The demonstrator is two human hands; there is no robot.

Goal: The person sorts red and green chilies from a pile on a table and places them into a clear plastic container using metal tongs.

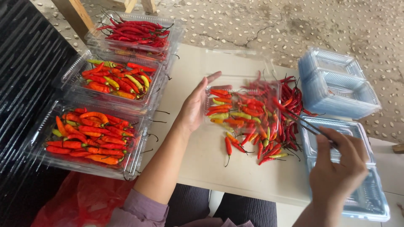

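Pebbled concrete floor [294, 25] surrounds a pale tabletop [198, 159] seen from above. Left hand [194, 105]: open, fingers extended, palm steadying the near-left wall of a clear tray [242, 105], which sits mid-tabletop and is partly filled with red, orange and yellow-green chillies. Right hand [336, 166]: closed around thin tongs [303, 122], whose tips reach the tray's right edge; whether they pinch a chilli cannot be told through the blur. Loose chillies [269, 147] lie in a heap touching the tray's near and right sides, still unpacked.

Along the left edge, three filled trays stand in a row: near [90, 136], middle [115, 82] and far [134, 31], the far one holding mostly red pods. All three appear full; their lids look open or are hard to make out.

Empty trays [336, 82] are stacked at the far right, with further clear trays [362, 197] under the right hand. Judged from this layout, three portions are done, a fourth is under way, and a modest heap remains. A red bag [80, 201] lies below the tabletop.
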